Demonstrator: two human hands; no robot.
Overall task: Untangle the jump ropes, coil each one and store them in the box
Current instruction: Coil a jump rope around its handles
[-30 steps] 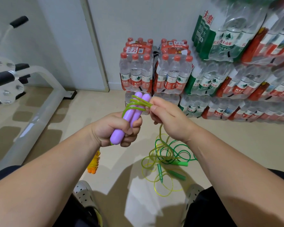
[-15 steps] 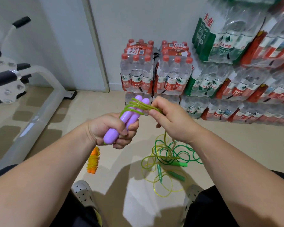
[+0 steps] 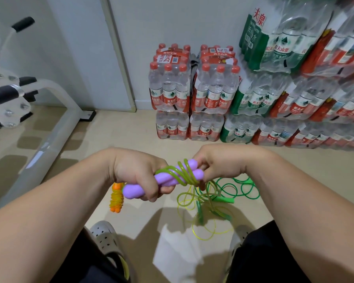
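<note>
Floor (image 3: 131, 129), tangled ropes (image 3: 226, 200), orange coil (image 3: 116, 198), bottle packs (image 3: 192, 127)

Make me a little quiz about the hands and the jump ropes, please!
1. True or false: the left hand grips two purple handles.
2. What is wound round the handles? A) yellow-green rope B) red ribbon C) black cable
3. Fill in: the orange-handled rope lies on the ____.
Key: 1 true; 2 A; 3 floor.
</note>
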